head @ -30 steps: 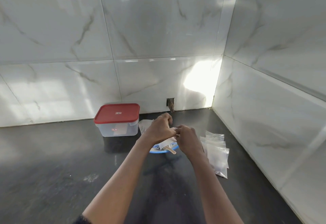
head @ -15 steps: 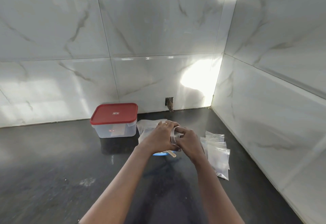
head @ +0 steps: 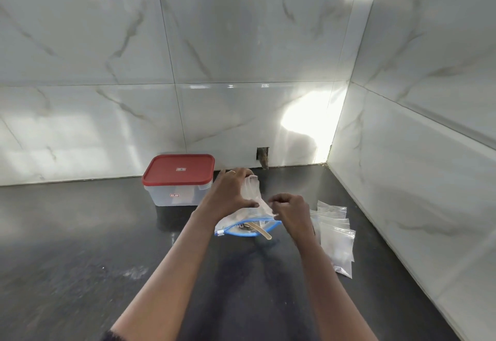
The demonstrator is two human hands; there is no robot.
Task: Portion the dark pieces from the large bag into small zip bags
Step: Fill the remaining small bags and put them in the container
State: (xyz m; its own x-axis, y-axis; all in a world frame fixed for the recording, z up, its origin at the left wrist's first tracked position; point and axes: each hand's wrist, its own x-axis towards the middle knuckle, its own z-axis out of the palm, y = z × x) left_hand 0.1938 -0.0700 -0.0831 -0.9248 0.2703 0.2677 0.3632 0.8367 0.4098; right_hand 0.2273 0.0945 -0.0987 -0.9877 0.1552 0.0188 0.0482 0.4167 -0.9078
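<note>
A small clear zip bag point(head: 252, 193) is held up between both hands above the counter. My left hand point(head: 230, 193) grips its far side with curled fingers. My right hand point(head: 291, 207) pinches its near edge. Under the hands lies the large bag point(head: 233, 226) with a blue zip rim, its mouth open toward me, and dark pieces point(head: 245, 229) show inside. A wooden stick point(head: 261, 231) pokes out of that mouth. Several empty small zip bags point(head: 336, 233) lie stacked to the right.
A clear plastic box with a red lid point(head: 178, 179) stands at the back left by the wall. The dark counter point(head: 80, 246) is bounded by marble-tiled walls behind and on the right point(head: 416, 179). A small hole point(head: 262, 156) sits low in the back wall.
My hands have moved apart, pulling the small bag wider between them. The left hand has risen and shifted back; the large bag's open mouth and the stick now show below.
</note>
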